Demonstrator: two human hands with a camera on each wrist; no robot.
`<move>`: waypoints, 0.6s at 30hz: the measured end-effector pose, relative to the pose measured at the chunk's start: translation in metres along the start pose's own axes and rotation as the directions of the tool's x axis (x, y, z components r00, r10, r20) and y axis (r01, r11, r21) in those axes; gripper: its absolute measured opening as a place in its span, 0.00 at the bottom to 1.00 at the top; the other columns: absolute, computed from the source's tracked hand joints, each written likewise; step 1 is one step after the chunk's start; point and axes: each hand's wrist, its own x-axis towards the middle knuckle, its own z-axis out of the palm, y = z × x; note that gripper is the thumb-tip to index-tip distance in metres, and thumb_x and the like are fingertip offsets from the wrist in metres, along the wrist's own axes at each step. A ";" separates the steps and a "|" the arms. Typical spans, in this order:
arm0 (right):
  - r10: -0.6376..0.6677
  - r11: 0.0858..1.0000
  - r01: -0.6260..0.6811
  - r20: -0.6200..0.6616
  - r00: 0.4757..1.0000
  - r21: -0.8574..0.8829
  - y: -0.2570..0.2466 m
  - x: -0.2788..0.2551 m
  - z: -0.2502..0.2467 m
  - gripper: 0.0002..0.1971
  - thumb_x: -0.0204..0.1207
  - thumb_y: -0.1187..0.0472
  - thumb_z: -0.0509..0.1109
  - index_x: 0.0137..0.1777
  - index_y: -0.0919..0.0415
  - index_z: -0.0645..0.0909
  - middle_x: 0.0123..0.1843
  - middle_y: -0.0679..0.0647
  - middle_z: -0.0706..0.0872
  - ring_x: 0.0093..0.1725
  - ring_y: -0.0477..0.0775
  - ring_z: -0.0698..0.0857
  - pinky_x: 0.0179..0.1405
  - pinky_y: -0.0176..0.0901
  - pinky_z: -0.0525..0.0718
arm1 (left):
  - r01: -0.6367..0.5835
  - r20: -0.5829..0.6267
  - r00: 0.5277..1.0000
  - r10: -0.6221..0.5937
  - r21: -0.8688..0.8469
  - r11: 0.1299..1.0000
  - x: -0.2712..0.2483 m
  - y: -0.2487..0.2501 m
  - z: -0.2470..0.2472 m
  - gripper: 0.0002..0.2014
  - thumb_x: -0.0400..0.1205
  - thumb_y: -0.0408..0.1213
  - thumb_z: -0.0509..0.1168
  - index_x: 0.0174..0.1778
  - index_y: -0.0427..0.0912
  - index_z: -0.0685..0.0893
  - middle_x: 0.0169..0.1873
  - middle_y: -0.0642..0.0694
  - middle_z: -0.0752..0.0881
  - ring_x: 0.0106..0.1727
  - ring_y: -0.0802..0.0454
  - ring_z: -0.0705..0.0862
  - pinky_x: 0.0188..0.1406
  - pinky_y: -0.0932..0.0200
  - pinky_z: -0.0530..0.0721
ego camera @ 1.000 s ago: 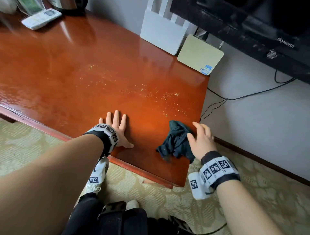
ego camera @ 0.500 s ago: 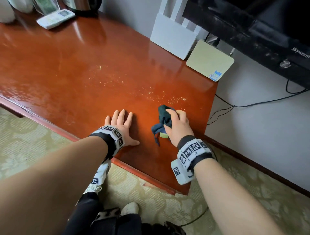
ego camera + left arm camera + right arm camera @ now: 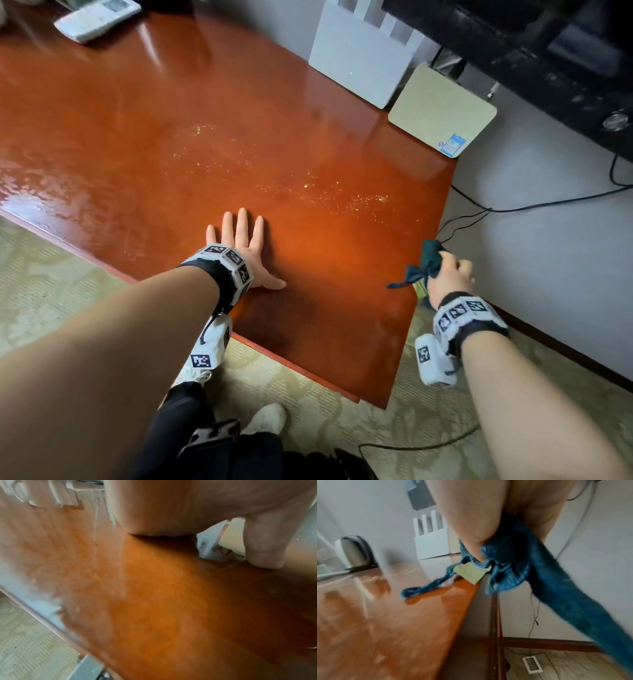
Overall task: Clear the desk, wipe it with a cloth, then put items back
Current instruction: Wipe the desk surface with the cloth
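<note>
Blue cloth (image 3: 428, 262) bunched in clenched right hand (image 3: 449, 275) at desk (image 3: 308, 154) edge, left hand (image 3: 245, 250) flat, fingers straight

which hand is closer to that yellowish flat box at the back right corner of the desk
Right. The right hand, gripping the cloth at the desk's right edge, sits nearer the box. The left hand lies flat near the front edge, further away.

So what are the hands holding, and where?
Right hand grips the cloth bunched at its middle, ends dangling. Left hand holds nothing, flat on the desk.
</note>
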 end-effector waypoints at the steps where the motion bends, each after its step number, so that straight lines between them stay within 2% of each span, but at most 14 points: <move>1: 0.028 0.999 -0.027 -0.027 0.999 0.018 0.007 0.000 -0.002 0.25 0.80 0.67 0.60 0.76 0.58 0.64 0.74 0.64 0.62 0.72 0.69 0.67 0.66 0.59 0.74 | 0.001 0.004 1.000 -0.001 0.002 1.000 0.000 0.001 0.000 0.63 0.66 0.74 0.63 0.80 0.49 0.28 0.80 0.43 0.26 0.81 0.41 0.28 0.80 0.36 0.36; 3: -0.001 0.998 0.007 -0.093 0.996 0.064 0.005 -0.004 -0.004 0.24 0.80 0.66 0.61 0.76 0.59 0.64 0.74 0.64 0.63 0.70 0.69 0.70 0.64 0.58 0.76 | 0.009 0.008 1.000 -0.009 0.002 1.000 0.000 0.001 -0.001 0.63 0.66 0.74 0.63 0.80 0.49 0.28 0.80 0.44 0.26 0.81 0.40 0.28 0.80 0.36 0.36; 6: -0.207 0.957 0.220 -0.085 0.975 0.188 -0.029 -0.017 -0.004 0.25 0.81 0.63 0.62 0.77 0.58 0.64 0.75 0.61 0.64 0.68 0.65 0.75 0.65 0.51 0.76 | 0.015 0.016 1.000 -0.015 0.008 1.000 -0.001 0.001 -0.002 0.63 0.66 0.74 0.63 0.80 0.49 0.28 0.80 0.43 0.26 0.81 0.40 0.28 0.79 0.36 0.36; 9: -0.444 0.863 0.417 0.034 0.895 0.287 -0.068 -0.037 0.000 0.25 0.80 0.64 0.63 0.76 0.56 0.65 0.74 0.59 0.65 0.68 0.61 0.76 0.65 0.40 0.71 | 0.014 0.017 1.000 -0.014 -0.007 1.000 -0.003 0.002 -0.002 0.62 0.67 0.73 0.64 0.80 0.49 0.28 0.79 0.44 0.26 0.81 0.40 0.28 0.79 0.37 0.35; 11: -0.536 0.830 0.499 0.110 0.837 0.249 -0.075 -0.050 0.008 0.24 0.79 0.66 0.63 0.75 0.54 0.67 0.73 0.57 0.66 0.69 0.60 0.75 0.67 0.42 0.71 | 0.014 0.016 1.000 -0.014 -0.016 1.000 -0.004 0.002 -0.002 0.62 0.67 0.72 0.65 0.80 0.49 0.28 0.79 0.44 0.25 0.81 0.41 0.28 0.79 0.37 0.35; 14: -0.566 0.815 0.580 0.209 0.798 -0.007 -0.049 -0.075 0.028 0.27 0.75 0.71 0.60 0.70 0.47 0.69 0.73 0.52 0.64 0.71 0.59 0.69 0.65 0.49 0.75 | 0.012 0.016 1.000 -0.012 -0.012 1.000 -0.004 0.002 -0.002 0.62 0.67 0.72 0.65 0.80 0.49 0.28 0.79 0.44 0.26 0.81 0.40 0.28 0.79 0.37 0.36; 15: -0.550 0.819 0.572 0.214 0.807 -0.054 -0.035 -0.082 0.033 0.28 0.73 0.72 0.59 0.70 0.46 0.70 0.74 0.51 0.63 0.72 0.58 0.66 0.65 0.48 0.75 | 0.013 0.018 1.000 -0.013 -0.010 1.000 -0.004 0.002 -0.002 0.62 0.67 0.72 0.64 0.80 0.49 0.28 0.79 0.44 0.26 0.81 0.40 0.28 0.79 0.37 0.36; 18: -0.404 0.900 0.429 0.212 0.890 -0.083 0.009 -0.091 0.030 0.28 0.73 0.72 0.60 0.69 0.44 0.70 0.76 0.49 0.62 0.74 0.57 0.64 0.66 0.47 0.75 | 0.016 0.021 1.000 -0.016 -0.008 1.000 -0.005 0.002 -0.003 0.62 0.67 0.73 0.64 0.80 0.49 0.28 0.79 0.43 0.26 0.81 0.40 0.28 0.79 0.36 0.36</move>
